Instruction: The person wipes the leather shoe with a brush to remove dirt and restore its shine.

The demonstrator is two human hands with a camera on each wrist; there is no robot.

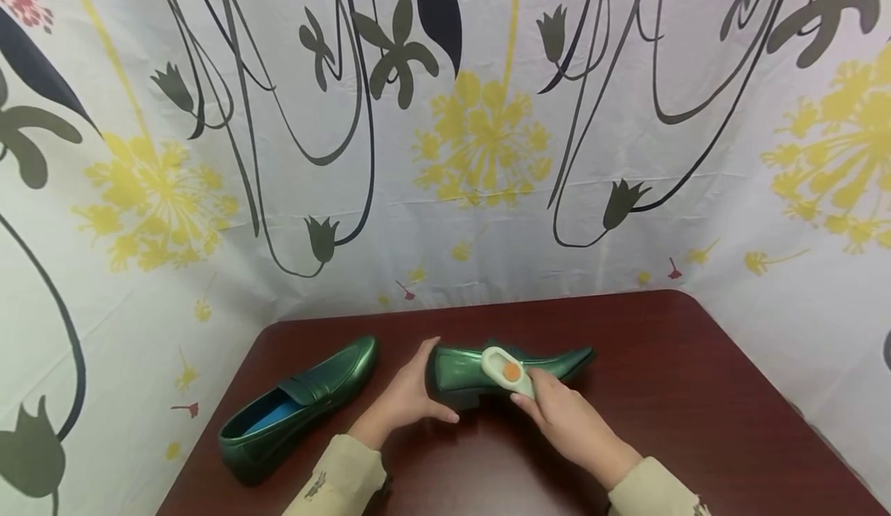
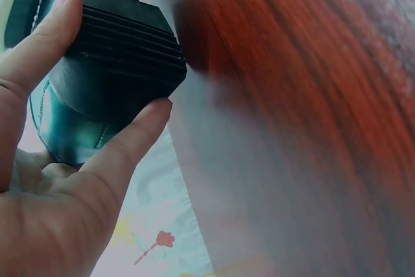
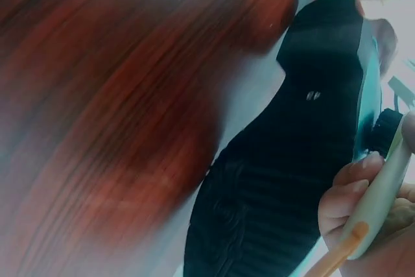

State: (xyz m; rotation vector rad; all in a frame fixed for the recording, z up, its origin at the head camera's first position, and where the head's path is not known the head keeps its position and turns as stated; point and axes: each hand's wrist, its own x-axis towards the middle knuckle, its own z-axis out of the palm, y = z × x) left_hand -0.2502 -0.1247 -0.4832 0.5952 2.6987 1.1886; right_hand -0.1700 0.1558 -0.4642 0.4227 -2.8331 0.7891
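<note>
A shiny green loafer (image 1: pixel 459 369) is tipped on its side above the table, toe to the right. My left hand (image 1: pixel 407 394) grips it by the heel end, with thumb and fingers spread around the black heel (image 2: pixel 123 43) in the left wrist view. My right hand (image 1: pixel 571 427) holds a pale green brush (image 1: pixel 511 371) with an orange spot against the loafer's side. Dark bristles (image 3: pixel 384 131) meet the shoe in the right wrist view, where the black sole (image 3: pixel 279 154) faces the camera. The bristles are hidden in the head view.
A matching green loafer (image 1: pixel 306 392) with a blue insole stands upright at the left of the dark red-brown table (image 1: pixel 682 392). White cloth (image 1: pixel 473 253) with printed flowers hangs behind and along both sides of the table.
</note>
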